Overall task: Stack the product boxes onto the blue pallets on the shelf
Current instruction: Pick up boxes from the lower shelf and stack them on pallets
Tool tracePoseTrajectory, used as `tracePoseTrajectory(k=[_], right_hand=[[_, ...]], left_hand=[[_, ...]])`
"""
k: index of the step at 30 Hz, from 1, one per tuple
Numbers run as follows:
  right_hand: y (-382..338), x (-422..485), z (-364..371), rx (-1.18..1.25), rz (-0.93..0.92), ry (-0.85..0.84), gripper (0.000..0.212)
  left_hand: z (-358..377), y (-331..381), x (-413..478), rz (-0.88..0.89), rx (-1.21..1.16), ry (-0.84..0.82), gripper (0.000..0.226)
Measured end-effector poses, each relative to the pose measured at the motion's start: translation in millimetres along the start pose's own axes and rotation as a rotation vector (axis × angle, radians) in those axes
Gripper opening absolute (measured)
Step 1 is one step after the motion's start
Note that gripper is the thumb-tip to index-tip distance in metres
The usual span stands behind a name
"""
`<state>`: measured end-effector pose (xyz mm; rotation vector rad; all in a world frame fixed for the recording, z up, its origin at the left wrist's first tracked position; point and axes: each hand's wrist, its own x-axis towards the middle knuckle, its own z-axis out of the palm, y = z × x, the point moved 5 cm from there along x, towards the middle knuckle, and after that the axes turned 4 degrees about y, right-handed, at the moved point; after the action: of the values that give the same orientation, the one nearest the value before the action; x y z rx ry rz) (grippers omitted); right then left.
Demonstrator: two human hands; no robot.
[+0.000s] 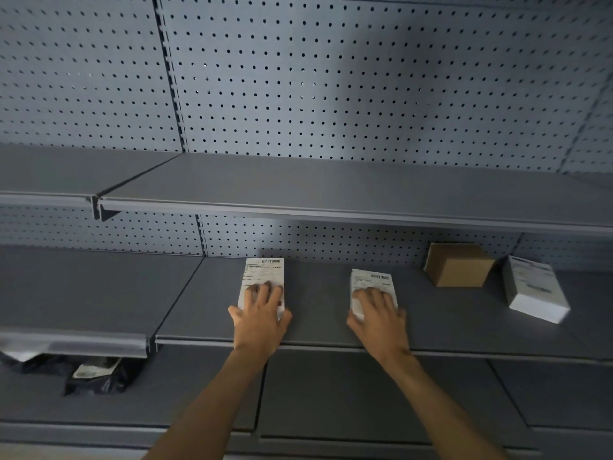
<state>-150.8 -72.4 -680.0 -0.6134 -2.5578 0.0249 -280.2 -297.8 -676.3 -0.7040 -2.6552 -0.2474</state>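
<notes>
Head view: your left hand (260,315) grips the left box (264,275) from above, and your right hand (378,315) grips the right box (371,281). Both boxes lie flat on the middle shelf (316,303). A brown box (459,265) and a tilted white box (534,288) sit further right.

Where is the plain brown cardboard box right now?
In the head view, the plain brown cardboard box sits right of centre on the grey middle shelf, against the pegboard, just left of the larger white labelled box.
</notes>
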Motion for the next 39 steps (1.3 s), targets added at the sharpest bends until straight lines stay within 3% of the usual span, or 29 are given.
tracePoseTrajectory(k=[2, 4, 9, 16, 22, 30, 39], right_hand=[[-0.3, -9.3, -5.1, 0.045, 0.048, 0.019, 0.053], [-1.4, -19.1, -5.6, 0.059, 0.088, 0.022, 0.058], [-0.5, -29.6, -4.5, 0.115, 0.172, 0.064, 0.047], [-25.9, -44.5, -52.3, 0.168, 0.053, 0.13, 0.036], [-50.6, -48.3, -128.0, 0.15, 0.049, -0.077, 0.038], [-91.5, -60.7, -267.2, 0.196, 0.091, -0.291, 0.041], [-128.4, -42.9, -446.6, 0.338, 0.187, -0.27, 0.035]], left_hand=[[0.1, -0.5, 0.8, -0.008, -0.02, -0.006, 0.046], [-1.9, 0.0, 2.4, -0.014, -0.046, -0.008, 0.046], [-9.1, 1.6, 6.6, -0.078, -0.173, -0.026, 0.047], [-49.0, -5.5, -25.1, -0.045, -0.256, 0.132, 0.046], [-126.8, -7.9, -56.5, 0.045, -0.232, -0.037, 0.049], [-281.9, -1.7, -82.7, 0.1, -0.253, -0.126, 0.048], [-459.0, -12.9, -88.9, 0.031, -0.355, -0.198, 0.044]])
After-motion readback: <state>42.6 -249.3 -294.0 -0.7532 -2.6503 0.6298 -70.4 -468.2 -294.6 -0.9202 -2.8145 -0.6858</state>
